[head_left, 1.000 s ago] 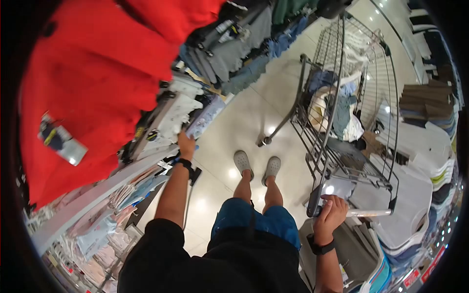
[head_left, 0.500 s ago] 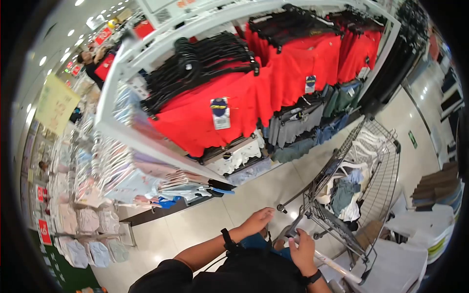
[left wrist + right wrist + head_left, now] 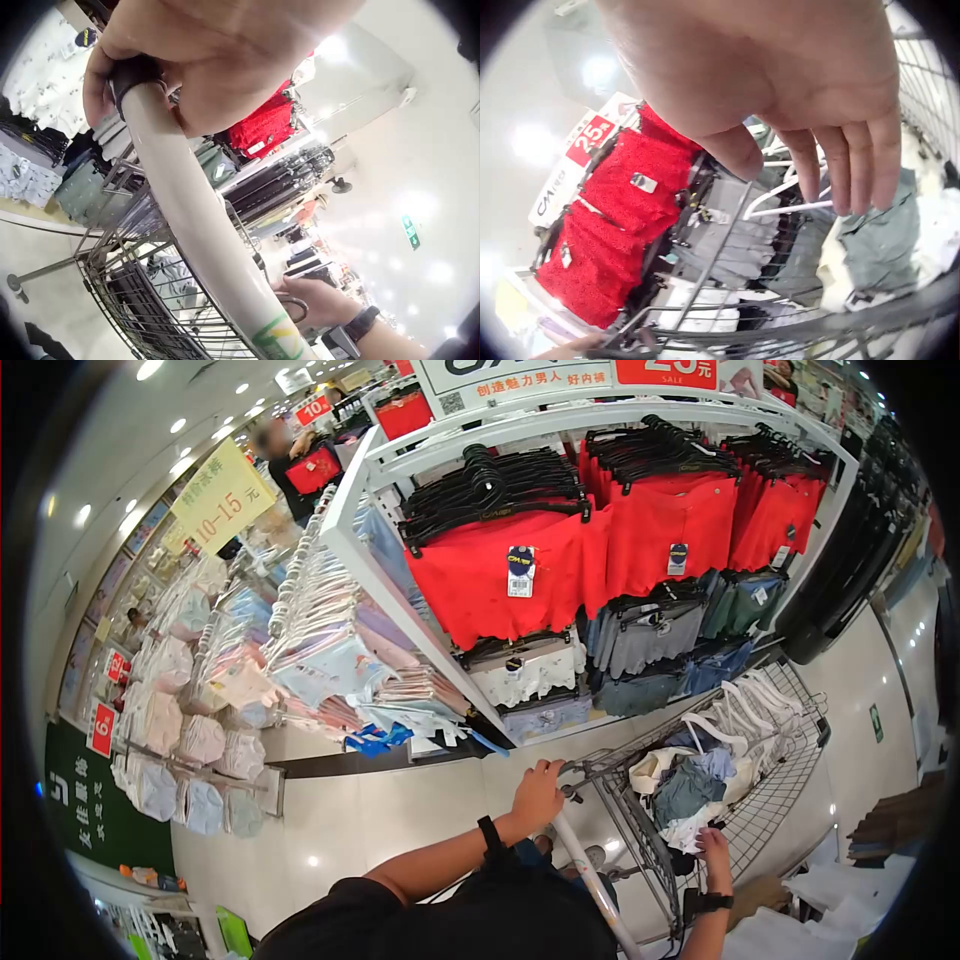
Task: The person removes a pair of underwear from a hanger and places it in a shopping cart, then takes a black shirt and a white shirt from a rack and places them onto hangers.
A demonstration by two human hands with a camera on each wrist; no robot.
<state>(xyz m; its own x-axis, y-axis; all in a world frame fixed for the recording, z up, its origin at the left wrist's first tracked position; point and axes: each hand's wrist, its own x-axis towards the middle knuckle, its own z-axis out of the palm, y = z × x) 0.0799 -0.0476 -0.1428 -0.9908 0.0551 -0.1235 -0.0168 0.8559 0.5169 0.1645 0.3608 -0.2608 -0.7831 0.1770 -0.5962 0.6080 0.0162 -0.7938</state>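
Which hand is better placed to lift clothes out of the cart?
Right, likely. The right hand hovers open just over the clothes in the cart, while the left hand grips the handle.

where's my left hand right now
In the head view, low centre: the left hand grips the left end of the pale tubular handle bar of the grey wire shopping cart, below the rack of red garments.

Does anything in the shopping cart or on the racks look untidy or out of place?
Only the load of the cart: clothes and white hangers lie in a loose, unfolded heap inside it, near the right hand. The red garments on the rack hang in even rows.
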